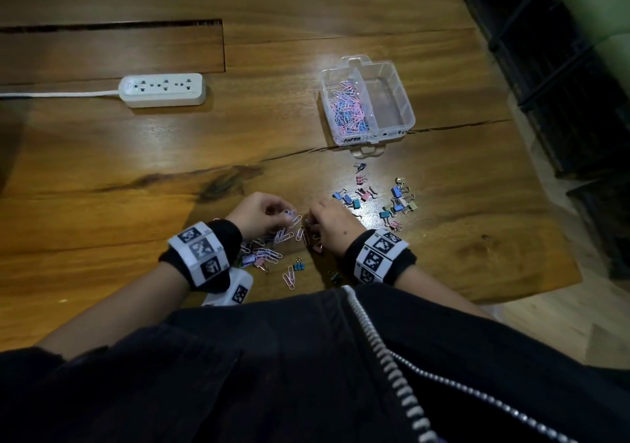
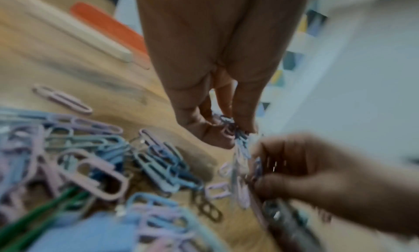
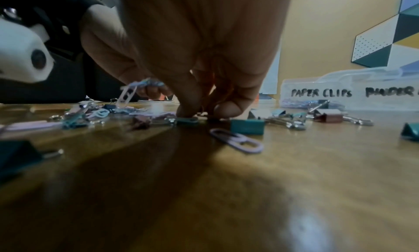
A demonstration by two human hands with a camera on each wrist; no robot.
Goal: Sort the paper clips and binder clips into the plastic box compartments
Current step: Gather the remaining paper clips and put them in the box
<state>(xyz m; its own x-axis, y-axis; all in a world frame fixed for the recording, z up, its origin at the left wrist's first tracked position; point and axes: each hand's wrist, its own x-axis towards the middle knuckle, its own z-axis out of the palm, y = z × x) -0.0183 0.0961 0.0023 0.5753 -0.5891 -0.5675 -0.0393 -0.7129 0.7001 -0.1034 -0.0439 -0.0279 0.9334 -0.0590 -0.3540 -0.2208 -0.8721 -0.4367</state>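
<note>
Your left hand (image 1: 260,213) pinches a small bunch of pink and blue paper clips (image 2: 229,128) just above the loose heap of them (image 1: 269,250) on the wooden table (image 1: 136,177); your right hand (image 1: 329,223) has its fingertips (image 3: 188,110) curled down onto the table among clips, though what they grip I cannot tell. The clear plastic two-compartment box (image 1: 405,102) stands farther off, paper clips filling its left compartment; coloured metal binder clips (image 1: 397,200) lie scattered between the box and your right hand.
</note>
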